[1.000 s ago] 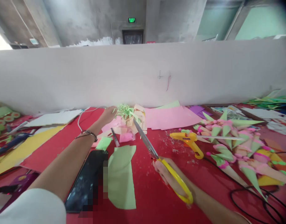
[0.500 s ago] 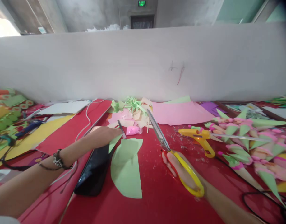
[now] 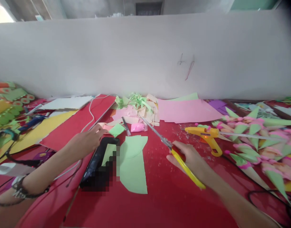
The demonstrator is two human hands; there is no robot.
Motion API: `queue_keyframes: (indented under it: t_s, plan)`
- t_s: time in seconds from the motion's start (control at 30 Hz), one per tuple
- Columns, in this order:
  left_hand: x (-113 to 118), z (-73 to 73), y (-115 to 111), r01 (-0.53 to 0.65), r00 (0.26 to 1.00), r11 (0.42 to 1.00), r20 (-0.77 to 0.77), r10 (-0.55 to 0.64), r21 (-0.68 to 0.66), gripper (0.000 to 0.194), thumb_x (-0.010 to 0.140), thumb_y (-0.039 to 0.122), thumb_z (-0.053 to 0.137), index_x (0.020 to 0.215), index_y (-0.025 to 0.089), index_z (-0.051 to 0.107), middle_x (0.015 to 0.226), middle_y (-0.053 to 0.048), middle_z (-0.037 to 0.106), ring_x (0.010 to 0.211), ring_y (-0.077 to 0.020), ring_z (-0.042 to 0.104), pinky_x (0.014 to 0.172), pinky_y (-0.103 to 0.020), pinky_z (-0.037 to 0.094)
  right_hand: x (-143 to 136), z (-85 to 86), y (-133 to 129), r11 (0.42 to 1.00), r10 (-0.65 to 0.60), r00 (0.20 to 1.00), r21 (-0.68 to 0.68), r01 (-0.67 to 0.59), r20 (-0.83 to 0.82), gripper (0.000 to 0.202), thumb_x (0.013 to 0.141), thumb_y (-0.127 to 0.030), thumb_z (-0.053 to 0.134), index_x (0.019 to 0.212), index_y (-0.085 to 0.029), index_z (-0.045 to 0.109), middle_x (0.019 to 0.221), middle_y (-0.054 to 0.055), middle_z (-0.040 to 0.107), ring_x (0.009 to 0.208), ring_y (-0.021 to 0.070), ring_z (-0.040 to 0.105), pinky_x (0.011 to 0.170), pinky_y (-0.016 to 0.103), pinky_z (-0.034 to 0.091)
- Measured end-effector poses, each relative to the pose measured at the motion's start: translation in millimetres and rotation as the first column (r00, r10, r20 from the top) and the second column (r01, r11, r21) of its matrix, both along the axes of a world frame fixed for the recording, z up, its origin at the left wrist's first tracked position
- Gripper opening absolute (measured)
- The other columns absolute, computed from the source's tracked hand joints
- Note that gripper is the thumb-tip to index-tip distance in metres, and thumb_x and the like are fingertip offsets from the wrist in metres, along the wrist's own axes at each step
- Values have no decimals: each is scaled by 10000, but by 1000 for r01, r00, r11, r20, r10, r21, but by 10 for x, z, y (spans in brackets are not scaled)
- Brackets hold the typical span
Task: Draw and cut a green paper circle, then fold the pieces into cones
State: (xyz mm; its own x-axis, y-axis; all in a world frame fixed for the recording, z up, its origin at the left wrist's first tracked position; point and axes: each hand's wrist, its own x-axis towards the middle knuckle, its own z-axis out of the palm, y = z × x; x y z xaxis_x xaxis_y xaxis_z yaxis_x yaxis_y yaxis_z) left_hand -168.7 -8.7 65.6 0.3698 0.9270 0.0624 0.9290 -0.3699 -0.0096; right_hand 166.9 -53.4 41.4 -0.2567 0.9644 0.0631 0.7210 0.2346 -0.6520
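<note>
My right hand [image 3: 190, 156] grips scissors [image 3: 187, 169] with yellow and red handles. Their blades are together and point away over the red tabletop. My left hand [image 3: 93, 137] is at the upper left edge of a black phone [image 3: 95, 172], fingers curled; what they hold, if anything, is hidden. A small light green paper piece [image 3: 108, 155] shows over the phone, partly pixelated. Right of it lies a larger light green paper [image 3: 134, 167] with a curved left edge. A green packet [image 3: 117, 129], a pink packet [image 3: 137, 127] and a craft knife [image 3: 126, 126] lie beyond.
A yellow glue gun [image 3: 204, 133] lies right of the scissors, beside a pile of green and pink paper cones [image 3: 250, 136]. Pink sheets [image 3: 188, 109] and green scraps [image 3: 137, 100] lie along the white partition [image 3: 112, 57]. A white cable [image 3: 89, 117] crosses red board on the left.
My left hand has drawn back left from the craft knife to the phone's edge, uncovering the green packet. My right hand has turned the scissors, their tips swinging left and down. The view has tilted down.
</note>
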Motion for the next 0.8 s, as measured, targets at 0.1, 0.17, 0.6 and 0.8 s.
queue_keyframes:
  t_s: [0.1,0.17,0.6,0.8]
  plan:
    - [198,26,-78,33,997,999,-65,-34,-16,314,865,343,345,1095,207,510,1118,-73,554,883,-229,569,650,-294,419,17,27,18,985,-150,938,128,115,313,307,740,-484,492,660,-193,439,619,1,533,542,139,490,499,249,286]
    - [374,-28,-114,86,995,996,-55,-87,-33,399,842,445,381,1137,200,492,1134,-80,556,992,-252,540,762,-331,423,23,28,27,971,-230,838,168,167,494,326,742,-508,477,677,-189,473,666,39,581,578,186,551,503,267,288]
    - [887,-297,11,175,976,964,-94,-197,-200,517,668,364,596,1124,132,521,1182,-182,530,1051,-307,519,818,-389,441,8,-52,-66,965,-206,635,49,257,745,351,823,-410,387,835,-118,581,723,166,653,681,302,645,525,328,398]
    - [941,-245,41,172,967,963,-148,-205,-209,457,668,303,593,1077,104,551,1115,-185,550,985,-306,555,749,-377,474,44,78,-8,959,-238,603,84,272,762,380,835,-418,359,829,-118,593,694,161,656,671,292,644,550,330,401]
